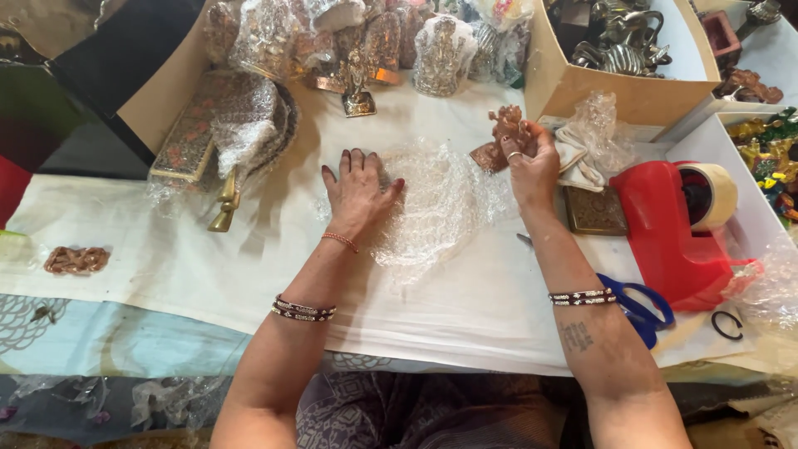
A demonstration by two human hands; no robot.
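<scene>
a low surface covered with a white cloth (249, 274) carries everything here, its near edge giving way to a pale blue patterned fabric (100, 341). in the middle of the cloth lies a sheet of clear bubble wrap (445, 208). to the left sit a flat ornate tray half covered in wrap (220, 125) and a small brass bell (224, 208), with a little copper-coloured piece (76, 260) farther out by the edge. wrapped metal figurines (374, 41) stand along the far side. on the right rest a cardboard box (598, 91), a square brass plaque (595, 210), a red tape dispenser (669, 237) and blue-handled scissors (640, 308).
</scene>
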